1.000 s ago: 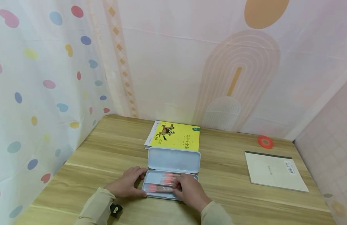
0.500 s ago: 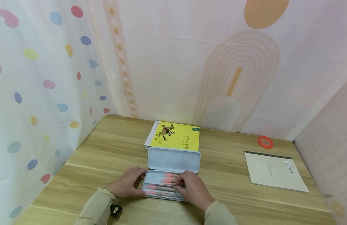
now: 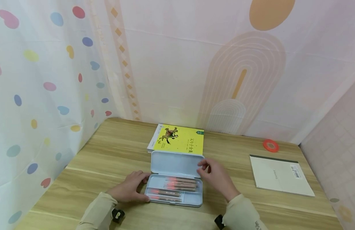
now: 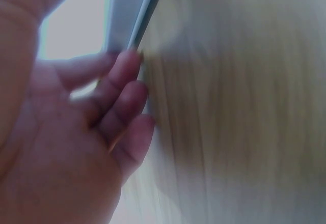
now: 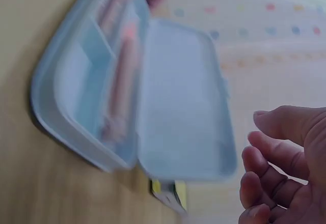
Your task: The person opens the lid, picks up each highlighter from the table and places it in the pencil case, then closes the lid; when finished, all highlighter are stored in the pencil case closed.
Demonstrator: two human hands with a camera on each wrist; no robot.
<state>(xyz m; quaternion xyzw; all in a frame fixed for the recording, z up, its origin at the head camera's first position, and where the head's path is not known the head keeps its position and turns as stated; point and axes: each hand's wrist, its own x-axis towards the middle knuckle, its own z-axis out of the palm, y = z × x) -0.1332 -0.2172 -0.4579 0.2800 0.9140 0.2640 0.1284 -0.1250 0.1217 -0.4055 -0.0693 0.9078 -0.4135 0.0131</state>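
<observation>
A light blue pencil case [image 3: 191, 200] lies on the wooden table with its lid [image 3: 177, 163] raised at the back. Several brown pens with orange-red ends [image 3: 181, 184] fill the rear compartment, and two more pens [image 3: 167, 195] lie in the front one. My left hand [image 3: 128, 188] holds the case's left end, thumb at the front corner and fingers at the back. Beside the lid's right edge is my right hand [image 3: 216, 177], its fingers loosely bent and holding nothing. In the right wrist view a gap shows between the right hand [image 5: 285, 168] and the lid [image 5: 186, 102].
Behind the lid lies a yellow book [image 3: 180, 139]. To the right are a cream notebook [image 3: 281, 175] with a dark spine and a red ring-shaped roll [image 3: 271, 145]. Patterned curtains [image 3: 171, 64] stand at the table's back and left edges.
My right hand has left the pens in the case and moved up and right to the lid's right edge, uncovering the pens. The left hand stays in place.
</observation>
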